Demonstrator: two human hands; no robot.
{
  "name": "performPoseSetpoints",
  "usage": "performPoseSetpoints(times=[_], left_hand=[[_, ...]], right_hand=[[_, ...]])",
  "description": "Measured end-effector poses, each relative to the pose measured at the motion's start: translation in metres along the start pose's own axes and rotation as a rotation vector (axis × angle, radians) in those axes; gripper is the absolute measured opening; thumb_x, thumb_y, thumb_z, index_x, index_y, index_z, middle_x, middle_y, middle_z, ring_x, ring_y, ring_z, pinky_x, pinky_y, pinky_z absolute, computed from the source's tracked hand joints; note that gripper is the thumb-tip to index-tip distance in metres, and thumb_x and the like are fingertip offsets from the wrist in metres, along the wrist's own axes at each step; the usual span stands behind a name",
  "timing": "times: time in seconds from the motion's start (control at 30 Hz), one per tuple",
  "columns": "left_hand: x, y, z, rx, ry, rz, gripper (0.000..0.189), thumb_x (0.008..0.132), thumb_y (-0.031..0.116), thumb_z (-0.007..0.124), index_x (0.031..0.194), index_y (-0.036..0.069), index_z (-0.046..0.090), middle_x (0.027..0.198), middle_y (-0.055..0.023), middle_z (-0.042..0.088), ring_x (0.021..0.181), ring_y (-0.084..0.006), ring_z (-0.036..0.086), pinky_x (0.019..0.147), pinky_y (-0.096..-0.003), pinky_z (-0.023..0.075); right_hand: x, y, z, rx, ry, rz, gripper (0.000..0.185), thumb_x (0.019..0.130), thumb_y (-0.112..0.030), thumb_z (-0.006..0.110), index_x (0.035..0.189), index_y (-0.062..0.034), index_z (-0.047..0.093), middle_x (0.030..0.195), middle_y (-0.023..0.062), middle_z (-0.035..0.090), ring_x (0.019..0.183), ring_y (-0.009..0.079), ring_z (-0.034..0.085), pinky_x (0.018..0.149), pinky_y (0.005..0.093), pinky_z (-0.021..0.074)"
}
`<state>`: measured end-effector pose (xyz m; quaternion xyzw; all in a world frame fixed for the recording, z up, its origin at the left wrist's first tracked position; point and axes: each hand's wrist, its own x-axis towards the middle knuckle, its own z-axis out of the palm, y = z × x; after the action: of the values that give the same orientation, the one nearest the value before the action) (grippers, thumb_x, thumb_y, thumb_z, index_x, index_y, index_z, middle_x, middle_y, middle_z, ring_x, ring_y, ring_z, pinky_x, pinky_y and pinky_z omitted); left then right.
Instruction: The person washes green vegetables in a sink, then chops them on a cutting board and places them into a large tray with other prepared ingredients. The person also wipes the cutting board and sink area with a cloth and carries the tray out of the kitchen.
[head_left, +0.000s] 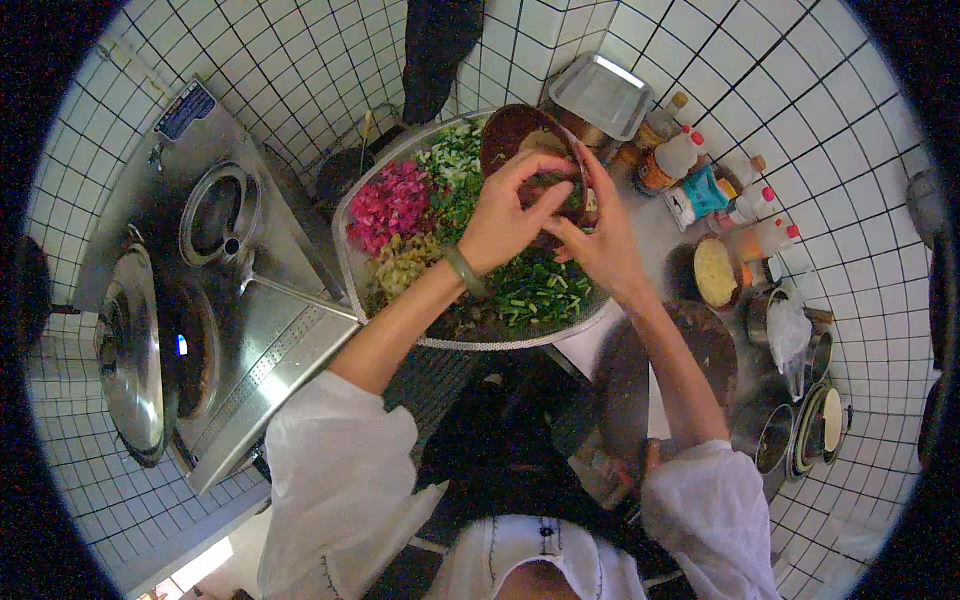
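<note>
A brown bowl (517, 133) is tilted above a large mesh-rimmed tray (487, 344). My right hand (606, 240) holds the bowl's right side. My left hand (504, 214), with a green bangle at the wrist, is curled at the bowl's mouth, its thumb close to the right hand's; whether it pinches anything is hidden. Under the hands the tray bears separate heaps: pink chopped vegetable (390, 202), pale green and white chopped vegetable (454, 157), yellowish chopped pieces (405, 266), chopped green stalks (551, 292) and a dark chopped heap (461, 319).
At right stand several bottles (675, 159), a blue-and-white packet (697, 196), a bowl of yellow food (714, 274), a round dark board (697, 345) and metal pots (772, 439). A metal tray (602, 96) leans behind. Left is a steel stove top (292, 330) with a large lid (135, 352).
</note>
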<state>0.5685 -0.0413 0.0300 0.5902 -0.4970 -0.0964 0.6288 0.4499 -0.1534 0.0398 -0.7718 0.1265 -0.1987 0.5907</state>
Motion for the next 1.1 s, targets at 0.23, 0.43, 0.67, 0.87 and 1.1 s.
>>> performPoseSetpoints(times=[0.23,0.43,0.67,0.87,1.1], left_hand=[[-0.003,-0.029,-0.034,0.448,-0.473,0.137,0.012,0.076,0.014,0.066,0.078,0.002,0.063,0.085,-0.0109,0.061,0.086,-0.0294,0.059,0.078,-0.0378,0.0468],[-0.011,-0.035,-0.081,0.924,-0.405,0.115,0.010,0.073,0.011,0.067,0.075,0.004,0.062,0.079,-0.0115,0.059,0.084,-0.0306,0.058,0.075,-0.0398,0.0464],[-0.013,-0.019,-0.063,0.593,-0.290,0.142,0.020,0.078,0.018,0.068,0.091,0.005,0.063,0.097,-0.0129,0.061,0.095,-0.0331,0.056,0.084,-0.0412,0.0441],[-0.025,-0.009,-0.064,0.732,-0.133,0.097,0.009,0.077,0.009,0.065,0.084,0.003,0.064,0.083,-0.0126,0.063,0.080,-0.0307,0.060,0.072,-0.0364,0.0471],[-0.065,0.055,0.004,-0.037,0.045,-0.595,0.032,0.096,0.026,0.047,0.070,0.008,0.051,0.056,-0.0005,0.048,0.042,-0.0060,0.042,0.036,-0.0200,0.0334]], right_hand=[[0.005,-0.005,-0.003,-0.386,0.019,-0.300,0.095,0.064,-0.018,0.081,0.142,-0.0108,0.026,0.133,0.0137,0.038,0.115,0.0283,0.046,0.086,0.0350,0.0437],[-0.002,-0.019,-0.008,-0.124,0.126,-0.176,0.091,0.067,-0.015,0.079,0.141,-0.0088,0.027,0.137,0.0145,0.035,0.121,0.0270,0.041,0.084,0.0353,0.0523],[-0.012,-0.017,-0.005,0.143,0.189,-0.027,0.081,0.076,-0.006,0.071,0.142,-0.0108,0.025,0.141,0.0116,0.031,0.121,0.0271,0.044,0.057,0.0284,0.0589],[-0.044,-0.005,-0.017,0.323,0.346,0.056,0.067,0.087,-0.010,0.056,0.144,-0.0135,0.019,0.138,0.0124,0.035,0.107,0.0277,0.055,0.054,0.0298,0.0597],[-0.173,-0.010,-0.025,0.679,0.483,0.375,0.061,0.092,-0.028,0.052,0.141,-0.0070,0.023,0.131,0.0130,0.045,0.105,0.0235,0.054,0.066,0.0324,0.0551]])
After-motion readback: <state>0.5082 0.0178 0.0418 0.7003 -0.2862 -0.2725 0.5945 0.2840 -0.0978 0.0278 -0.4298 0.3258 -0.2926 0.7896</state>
